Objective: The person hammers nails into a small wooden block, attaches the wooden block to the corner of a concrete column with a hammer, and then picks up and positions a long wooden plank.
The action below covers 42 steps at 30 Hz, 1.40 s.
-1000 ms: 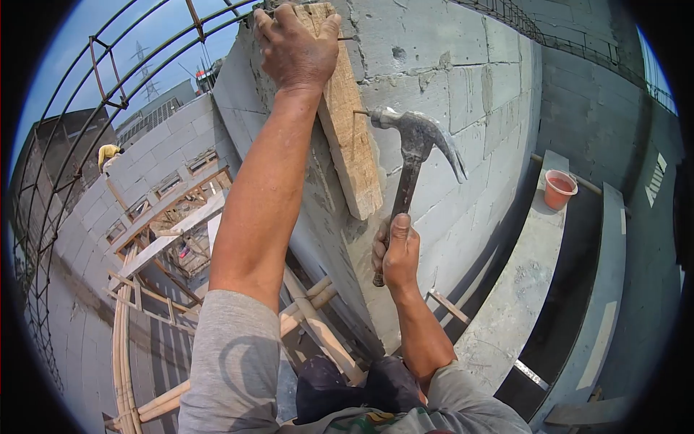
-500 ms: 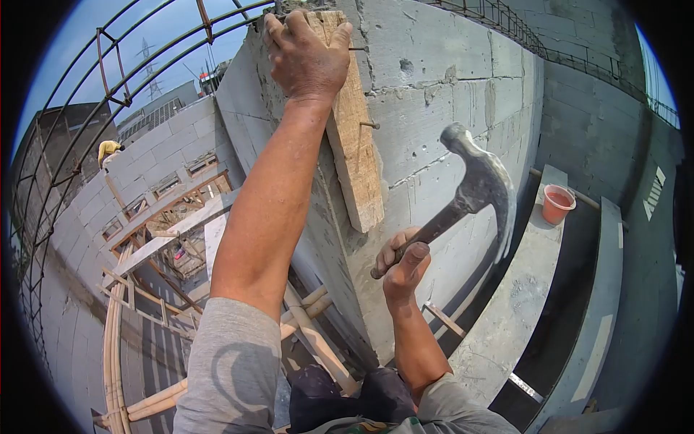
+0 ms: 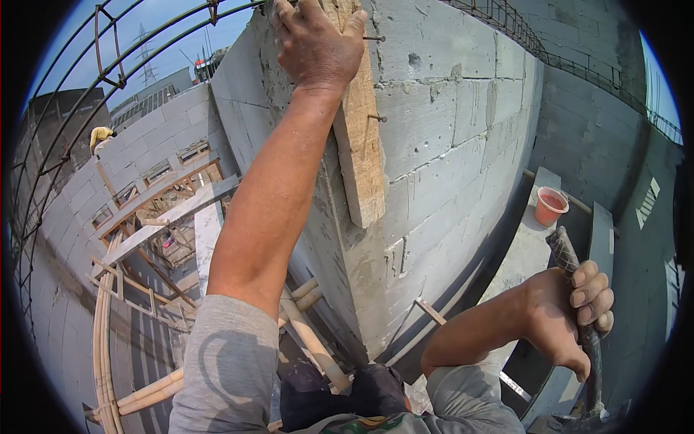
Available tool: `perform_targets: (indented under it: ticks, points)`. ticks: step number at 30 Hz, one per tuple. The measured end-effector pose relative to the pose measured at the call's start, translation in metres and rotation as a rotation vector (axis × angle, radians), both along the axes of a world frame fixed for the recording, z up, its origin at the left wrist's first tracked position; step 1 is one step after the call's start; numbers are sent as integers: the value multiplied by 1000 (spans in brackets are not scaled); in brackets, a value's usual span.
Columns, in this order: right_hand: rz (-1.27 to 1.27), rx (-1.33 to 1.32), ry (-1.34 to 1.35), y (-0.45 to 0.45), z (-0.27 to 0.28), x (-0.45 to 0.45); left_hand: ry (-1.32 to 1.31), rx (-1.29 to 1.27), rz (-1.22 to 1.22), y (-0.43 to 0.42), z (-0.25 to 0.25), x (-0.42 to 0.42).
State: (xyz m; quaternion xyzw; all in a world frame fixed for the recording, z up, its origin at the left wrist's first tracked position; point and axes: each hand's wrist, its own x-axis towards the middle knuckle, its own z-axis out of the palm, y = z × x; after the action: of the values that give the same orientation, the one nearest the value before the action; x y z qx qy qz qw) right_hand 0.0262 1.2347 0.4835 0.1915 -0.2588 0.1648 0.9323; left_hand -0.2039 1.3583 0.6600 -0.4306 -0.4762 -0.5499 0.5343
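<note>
My left hand (image 3: pixel 320 47) is wrapped over the upper part of a wooden board (image 3: pixel 359 145), which stands against the edge of the grey block wall (image 3: pixel 426 130). Two nails stick out of the board's right side, an upper nail (image 3: pixel 374 38) beside my fingers and a lower nail (image 3: pixel 377 118) farther down. At the lower right, my right hand (image 3: pixel 571 307) is closed around the handle of a hammer (image 3: pixel 594 362). The handle's end points up, and the hammer head is low at the frame's bottom edge, mostly out of sight.
A pink bucket (image 3: pixel 551 206) stands on a plank walkway (image 3: pixel 512 264) at the right. Rebar (image 3: pixel 101 76) arches across the upper left. Bamboo poles (image 3: pixel 107 347) and timber framing lie below at the left. Another person (image 3: pixel 101 137) in yellow is far off at the left wall.
My right hand has swung the hammer away from the lower nail, out to the right and down. My left hand stays on the board, and the view has shifted slightly.
</note>
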Motion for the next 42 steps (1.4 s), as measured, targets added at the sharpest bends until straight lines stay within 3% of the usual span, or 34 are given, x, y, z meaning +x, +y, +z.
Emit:
perform_targets:
  ticks: [1, 3, 5, 6, 8, 10, 13, 15, 19, 20, 21, 23, 24, 28, 31, 33, 37, 40, 42]
  points:
    - [4, -2, 65, 6, -8, -22, 4, -3, -6, 0, 0, 0]
    - [207, -556, -669, 63, -84, -109, 3, -21, -2, 1, 0, 1]
    - [434, -879, -984, 35, -100, -111, 1, -180, 48, -5, -25, -3]
    - [521, -833, -945, 40, -80, -92, -1, -38, 6, -4, 2, -2]
    - [435, -767, -766, 28, -75, -70, 8, -43, -6, -5, -5, -2]
    - [289, -501, -476, 24, -58, -41, -3, -28, -12, -6, -3, -2]
    - [192, -27, -359, -2, -7, 33, 4, -8, -17, -5, -2, -2]
    - [16, 199, -126, -10, 11, 68, 9, 9, -19, -2, 0, -1]
    - [135, 59, -55, 16, -15, -28, 9, 45, -23, 0, 2, -1]
    - [301, -271, -347, 32, -57, -85, 13, 54, -25, 1, 3, 0]
    - [350, -638, -948, 51, -96, -113, 8, 69, -29, 1, 7, 0]
    - [647, -785, -937, 31, -92, -110, 34, 40, -76, -1, -1, -4]
    - [694, -798, -868, 28, -75, -96, 2, 70, -56, -2, 18, -6]
    - [350, -442, -470, 12, -39, -34, 21, 23, -37, -2, -10, -3]
    - [9, -58, -203, -14, 14, 39, 26, 38, -38, 0, -5, -1]
    - [-153, 279, 89, -18, 22, 78, 23, 45, -33, 1, -2, 0]
    - [111, -87, -117, 18, -31, -57, 37, 61, -37, 4, -2, 1]
    - [589, -792, -1060, 40, -94, -117, 41, 25, -32, 3, -10, -2]
    - [653, -752, -892, 26, -74, -90, 39, 23, -16, 2, -2, -5]
